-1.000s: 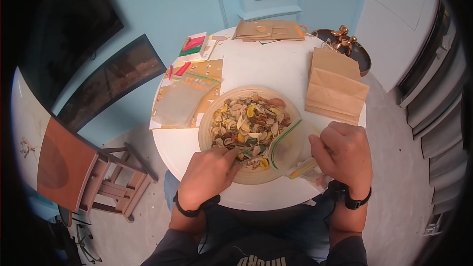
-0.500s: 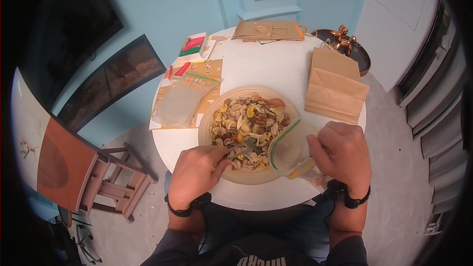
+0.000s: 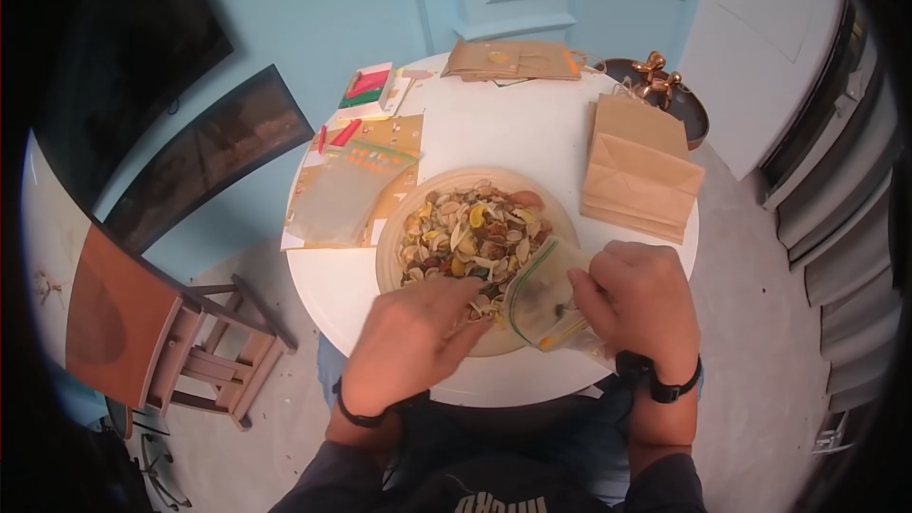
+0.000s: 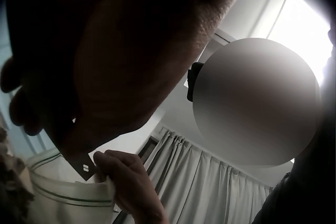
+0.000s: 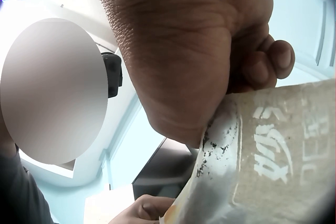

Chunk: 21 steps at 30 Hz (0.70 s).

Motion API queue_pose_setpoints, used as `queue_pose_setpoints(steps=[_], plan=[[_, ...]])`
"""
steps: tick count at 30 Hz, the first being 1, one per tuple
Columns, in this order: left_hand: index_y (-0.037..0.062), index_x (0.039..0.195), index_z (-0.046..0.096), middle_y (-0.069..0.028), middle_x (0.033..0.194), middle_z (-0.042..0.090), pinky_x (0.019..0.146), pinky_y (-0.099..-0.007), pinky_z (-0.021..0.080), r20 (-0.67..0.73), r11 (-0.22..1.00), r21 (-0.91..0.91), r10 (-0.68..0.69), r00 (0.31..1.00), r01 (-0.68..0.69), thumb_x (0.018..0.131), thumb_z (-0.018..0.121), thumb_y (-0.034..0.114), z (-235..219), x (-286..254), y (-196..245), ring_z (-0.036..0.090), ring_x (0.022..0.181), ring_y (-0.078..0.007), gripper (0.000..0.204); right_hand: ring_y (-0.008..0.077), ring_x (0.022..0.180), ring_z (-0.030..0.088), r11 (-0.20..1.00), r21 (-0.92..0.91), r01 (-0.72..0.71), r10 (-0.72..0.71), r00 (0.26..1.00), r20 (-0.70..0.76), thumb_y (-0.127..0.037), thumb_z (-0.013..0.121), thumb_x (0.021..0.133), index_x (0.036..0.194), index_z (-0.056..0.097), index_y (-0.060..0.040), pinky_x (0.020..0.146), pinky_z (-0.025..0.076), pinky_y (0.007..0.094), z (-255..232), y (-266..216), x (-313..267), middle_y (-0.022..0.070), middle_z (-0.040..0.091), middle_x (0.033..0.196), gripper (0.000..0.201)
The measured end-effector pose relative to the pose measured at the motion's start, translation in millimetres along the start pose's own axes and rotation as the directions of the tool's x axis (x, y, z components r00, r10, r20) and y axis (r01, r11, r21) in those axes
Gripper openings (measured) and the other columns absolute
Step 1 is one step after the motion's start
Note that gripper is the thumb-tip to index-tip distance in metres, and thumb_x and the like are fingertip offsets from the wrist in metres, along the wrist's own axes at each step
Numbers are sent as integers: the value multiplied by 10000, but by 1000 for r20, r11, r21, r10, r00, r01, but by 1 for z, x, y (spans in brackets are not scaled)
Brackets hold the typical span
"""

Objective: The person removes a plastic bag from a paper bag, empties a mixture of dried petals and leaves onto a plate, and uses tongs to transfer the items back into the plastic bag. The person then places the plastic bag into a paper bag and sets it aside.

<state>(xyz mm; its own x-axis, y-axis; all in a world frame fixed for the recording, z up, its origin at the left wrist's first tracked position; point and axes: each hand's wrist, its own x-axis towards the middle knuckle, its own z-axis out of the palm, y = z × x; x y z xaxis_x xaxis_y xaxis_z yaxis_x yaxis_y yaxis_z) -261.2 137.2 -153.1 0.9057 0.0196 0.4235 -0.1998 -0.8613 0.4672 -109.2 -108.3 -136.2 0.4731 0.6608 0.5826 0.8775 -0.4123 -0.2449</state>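
A round cream-coloured bowl (image 3: 560, 228) full of dried petals and leaves (image 3: 475, 237) sits at the near side of the table. My left hand (image 3: 404, 337) is over its near edge. In the left wrist view it grips a flat, strip-like tool (image 4: 83, 166) with two small slots near its end, overlapping the bag's mouth. My right hand (image 3: 641, 299) pinches the far edge of a clear zip bag (image 3: 546, 299) with a green seal, its mouth turned toward the bowl. White print shows on the bag (image 5: 275, 145) in the right wrist view.
Brown paper bags stand at the right (image 3: 636, 171), and more paper bags (image 3: 513, 59) lie at the back. At the left are a flat clear zip bag (image 3: 347, 195), patterned paper (image 3: 404, 147) and a small box (image 3: 366, 87). A wooden stool (image 3: 218, 361) stands left of the table.
My left hand moved back from the bowl's near side, then rightward toward the bag. My right hand and the bag shifted left, so the bag's mouth overlaps more of the bowl.
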Motion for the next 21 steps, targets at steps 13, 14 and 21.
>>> queue_pose_setpoints(steps=[13,14,21], plan=[[45,1208,848,-160,951,796,730,-466,601,207,930,262,-315,926,258,871,925,219,-39,-29,-45,780,790,-350,387,347,581,627,999,14,-48,49,998,-43,-129,845,925,673,579,-51,536,468,475,-4,5,-1,113,596,646,374],[45,1182,843,-162,953,796,753,-481,603,210,930,253,-322,923,267,881,910,218,-37,-30,-46,778,825,-373,354,346,581,629,999,14,-46,47,998,-42,-130,846,925,672,579,-51,537,469,474,-3,4,-1,113,596,646,376],[47,1076,845,-168,950,801,799,-515,607,226,933,261,-308,924,247,918,866,202,-32,-25,-49,773,901,-427,222,343,584,635,999,9,-37,37,999,-27,-128,846,921,674,583,-47,542,478,467,0,1,3,114,598,648,370]])
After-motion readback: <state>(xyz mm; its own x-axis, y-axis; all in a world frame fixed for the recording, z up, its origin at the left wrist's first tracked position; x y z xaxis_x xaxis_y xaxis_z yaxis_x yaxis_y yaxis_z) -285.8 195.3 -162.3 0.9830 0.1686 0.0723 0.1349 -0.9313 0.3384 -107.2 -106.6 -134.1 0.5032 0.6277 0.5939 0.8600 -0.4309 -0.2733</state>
